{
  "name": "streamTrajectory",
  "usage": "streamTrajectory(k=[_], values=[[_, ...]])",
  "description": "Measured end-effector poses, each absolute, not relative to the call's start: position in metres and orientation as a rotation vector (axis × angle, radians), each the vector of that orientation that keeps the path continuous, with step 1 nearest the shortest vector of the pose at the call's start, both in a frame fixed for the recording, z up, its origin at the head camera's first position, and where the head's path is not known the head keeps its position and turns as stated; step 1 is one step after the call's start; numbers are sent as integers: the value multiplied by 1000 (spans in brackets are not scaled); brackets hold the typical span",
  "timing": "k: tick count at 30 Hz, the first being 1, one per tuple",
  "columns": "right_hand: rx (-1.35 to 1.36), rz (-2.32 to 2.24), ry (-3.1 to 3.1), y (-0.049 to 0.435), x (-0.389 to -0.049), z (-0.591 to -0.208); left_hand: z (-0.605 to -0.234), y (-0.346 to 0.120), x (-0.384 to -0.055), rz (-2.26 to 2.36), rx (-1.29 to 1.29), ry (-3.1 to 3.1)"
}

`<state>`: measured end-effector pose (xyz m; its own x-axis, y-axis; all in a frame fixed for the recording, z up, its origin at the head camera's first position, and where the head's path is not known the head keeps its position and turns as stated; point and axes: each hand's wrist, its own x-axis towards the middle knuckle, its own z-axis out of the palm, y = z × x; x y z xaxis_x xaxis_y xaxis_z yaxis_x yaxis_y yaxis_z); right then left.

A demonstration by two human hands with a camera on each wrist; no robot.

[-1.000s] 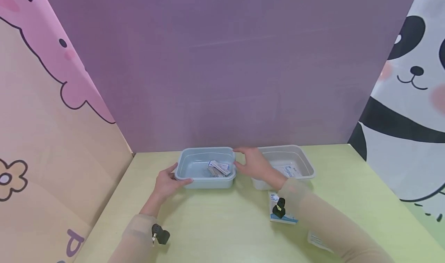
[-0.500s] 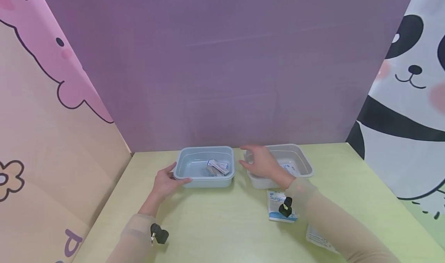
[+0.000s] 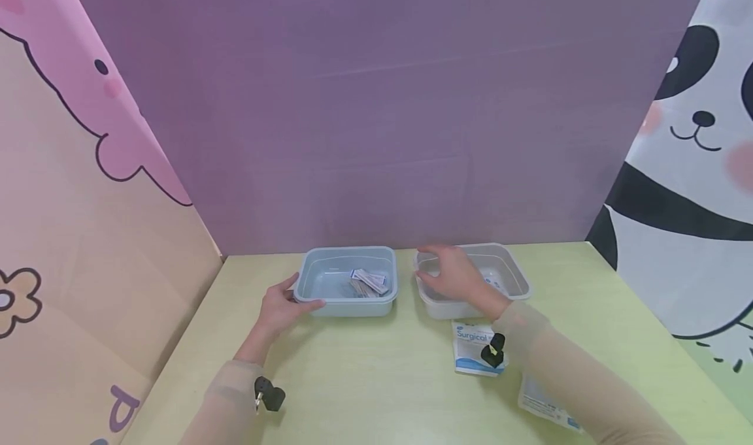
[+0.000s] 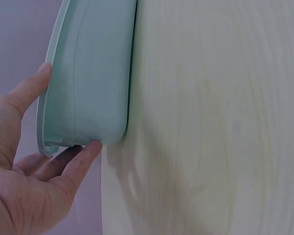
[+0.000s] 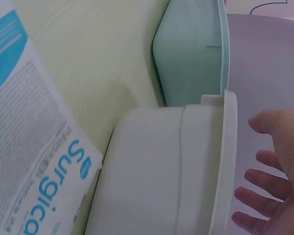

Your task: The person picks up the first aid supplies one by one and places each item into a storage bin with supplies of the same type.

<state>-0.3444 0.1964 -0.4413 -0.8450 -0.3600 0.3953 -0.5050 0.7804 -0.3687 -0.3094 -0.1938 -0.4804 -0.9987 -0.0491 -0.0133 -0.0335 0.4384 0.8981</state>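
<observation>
So there were two tubs side by side on the pale yellow wood-look surface (image 3: 376, 379), with a small gap between them. The light blue-green rectangular plastic tub (image 3: 347, 310) sat on the left, and a little pile of slim white-and-blue packets (image 3: 368, 281) lay inside, over in its right half. The left hand (image 3: 282, 306) had that tub by its left end, thumb at the rim and fingers against the outside wall. Next to it was the off-white rectangular plastic tub (image 3: 450, 310), holding a white packet with blue print (image 3: 493, 280), mostly hidden by the right arm. The right hand (image 3: 455, 272) wasn't holding anything, just fingers loosely spread over that tub's left end. A flat white-and-blue packet marked "Surgical" (image 3: 472, 346) lay just in front of the off-white tub, and another white printed packet (image 3: 544, 402) was nearer the person, partly under the right sleeve (image 3: 570, 360).
</observation>
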Motion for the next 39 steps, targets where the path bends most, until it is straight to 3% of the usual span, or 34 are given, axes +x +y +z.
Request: streamTrajectory(k=[39], values=[[449, 528, -2706, 260, -330, -438, -478, -192, -308, -1631, 80, -2659]])
